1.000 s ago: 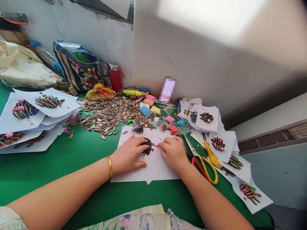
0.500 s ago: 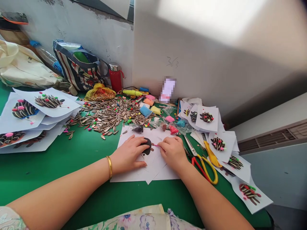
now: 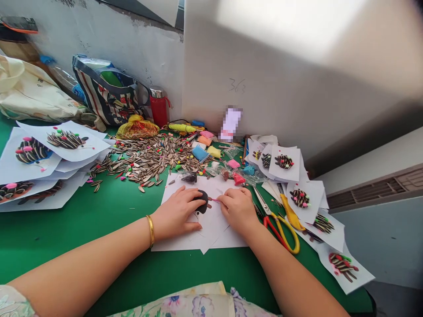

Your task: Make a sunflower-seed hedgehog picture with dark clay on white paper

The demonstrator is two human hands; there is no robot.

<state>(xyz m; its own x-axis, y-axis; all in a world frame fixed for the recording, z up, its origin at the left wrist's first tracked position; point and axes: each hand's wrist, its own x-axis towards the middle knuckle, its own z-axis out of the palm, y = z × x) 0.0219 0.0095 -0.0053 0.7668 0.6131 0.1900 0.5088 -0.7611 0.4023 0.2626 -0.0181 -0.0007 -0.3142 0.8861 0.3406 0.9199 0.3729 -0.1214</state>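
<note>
White paper sheets (image 3: 211, 240) lie on the green table in front of me. On them is a flat black clay shape (image 3: 202, 203) with small brown pieces (image 3: 209, 202) at its right side. My left hand (image 3: 180, 210) rests flat on the paper, fingers apart, the fingertips touching the black shape and hiding part of it. A thin pink stick-like tool (image 3: 215, 200) is pinched in my right hand (image 3: 239, 210), its tip by the brown pieces. The rest of that tool is hidden by the fingers.
Striped sunflower seeds (image 3: 148, 160) spread behind my left hand. Colored clay packets (image 3: 200, 153) lie at the back. Yellow-handled scissors (image 3: 280, 224) and a yellow utility knife (image 3: 292, 215) sit right. Seed pictures stand in stacks left (image 3: 66, 165) and right (image 3: 310, 202). Bags (image 3: 109, 94) and a red flask (image 3: 159, 108) line the wall.
</note>
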